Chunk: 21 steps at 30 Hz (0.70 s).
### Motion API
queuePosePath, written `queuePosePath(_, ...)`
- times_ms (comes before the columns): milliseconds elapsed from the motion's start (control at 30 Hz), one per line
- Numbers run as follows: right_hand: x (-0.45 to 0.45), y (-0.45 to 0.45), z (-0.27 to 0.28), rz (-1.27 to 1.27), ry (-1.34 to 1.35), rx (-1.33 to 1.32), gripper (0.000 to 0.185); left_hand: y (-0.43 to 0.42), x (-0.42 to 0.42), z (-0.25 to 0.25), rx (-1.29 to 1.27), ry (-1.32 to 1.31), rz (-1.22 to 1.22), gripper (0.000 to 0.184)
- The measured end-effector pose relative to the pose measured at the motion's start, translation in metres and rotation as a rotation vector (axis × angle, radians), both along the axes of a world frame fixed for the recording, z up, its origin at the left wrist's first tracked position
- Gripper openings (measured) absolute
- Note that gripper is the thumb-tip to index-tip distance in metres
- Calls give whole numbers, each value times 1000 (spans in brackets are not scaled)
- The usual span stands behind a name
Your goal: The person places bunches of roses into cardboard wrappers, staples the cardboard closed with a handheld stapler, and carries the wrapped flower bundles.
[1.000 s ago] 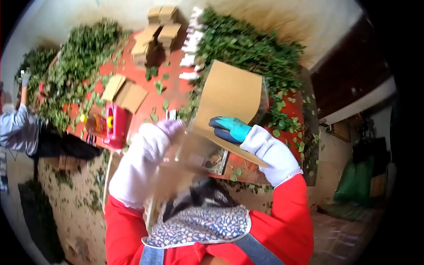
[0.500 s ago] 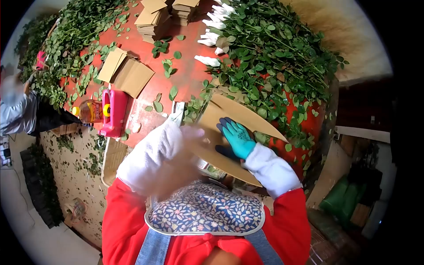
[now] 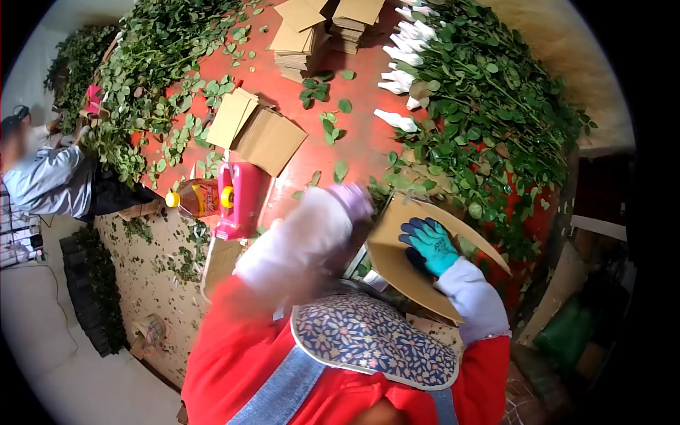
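Observation:
My right hand (image 3: 430,246), in a teal glove with dark fingertips, lies with its fingers spread on a folded brown cardboard sheet (image 3: 397,244). The sheet stands partly open in front of my apron, with one curved flap rising beyond the hand. My left hand (image 3: 350,202) is smeared by motion just left of the cardboard, above the red table (image 3: 297,145). Its fingers cannot be made out, nor whether anything is in them. Leafy stems (image 3: 489,92) with white-wrapped ends (image 3: 407,60) lie beyond my right hand.
Cardboard pieces (image 3: 273,138) lie left of centre, and stacks of them (image 3: 301,46) stand farther back. A pink jug (image 3: 241,198) and a yellow-capped bottle (image 3: 195,198) stand at the table's left edge. Another person (image 3: 49,177) is at far left beside heaped foliage (image 3: 156,64).
The view has swung, so the table and its things appear farther right. My left hand has moved up and away from the cardboard. My right hand stays on the sheet.

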State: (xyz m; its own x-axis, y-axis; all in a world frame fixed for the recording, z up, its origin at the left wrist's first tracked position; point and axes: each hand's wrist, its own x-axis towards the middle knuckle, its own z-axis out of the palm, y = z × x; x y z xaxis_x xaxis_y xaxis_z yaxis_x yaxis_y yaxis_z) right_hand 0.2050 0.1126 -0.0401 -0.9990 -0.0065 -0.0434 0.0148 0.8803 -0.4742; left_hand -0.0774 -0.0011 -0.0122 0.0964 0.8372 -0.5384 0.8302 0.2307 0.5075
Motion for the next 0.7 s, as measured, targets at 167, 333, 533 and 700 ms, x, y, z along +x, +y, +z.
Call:
queuePosePath(167, 3, -1, -2, -5, 13, 24, 34, -23, -122, -5, -35, 722, 786, 94)
queuePosePath(333, 9, -1, -10, -15, 58, 62, 37, -30, -148, -32, -111, 606, 950, 85)
queuePosePath(533, 12, -1, -12, -40, 92, 34, 37, -49, -152, -1, 173, 525, 1035, 47)
queuePosePath(700, 19, 0, -24, -44, 140, -15, 38, -85, -199, -56, 936, 367, 837, 18)
